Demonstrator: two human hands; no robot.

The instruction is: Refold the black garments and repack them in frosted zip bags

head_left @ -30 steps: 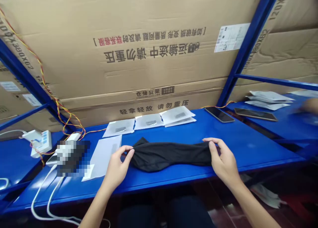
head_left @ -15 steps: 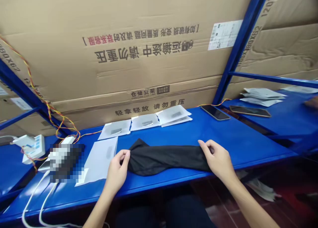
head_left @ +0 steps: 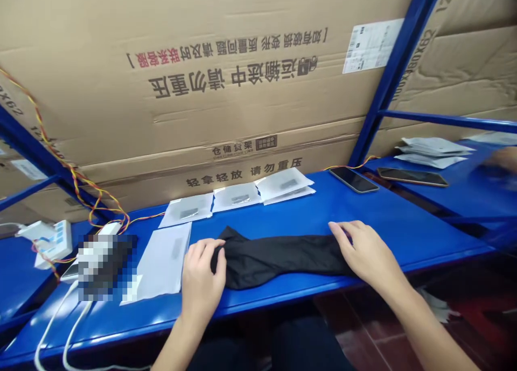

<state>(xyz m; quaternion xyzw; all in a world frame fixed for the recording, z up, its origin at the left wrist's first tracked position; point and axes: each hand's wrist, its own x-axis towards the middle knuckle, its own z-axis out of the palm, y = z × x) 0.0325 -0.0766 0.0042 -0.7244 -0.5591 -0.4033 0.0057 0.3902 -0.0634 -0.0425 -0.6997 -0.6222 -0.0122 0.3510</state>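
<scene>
1. The black cloth (head_left: 278, 255) lies stretched across the blue surface (head_left: 404, 225), just right of a white bag (head_left: 163, 260).
2. Left hand (head_left: 202, 277) – fingers curled, pinching the cloth's left end.
3. Right hand (head_left: 365, 252) – laid flat on the right end; how tight its grip is cannot be told.

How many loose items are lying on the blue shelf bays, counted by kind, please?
Black fabric piece, under left hand and right hand: 1
Phones: 2
White packet piles: 5
Total: 8
</scene>
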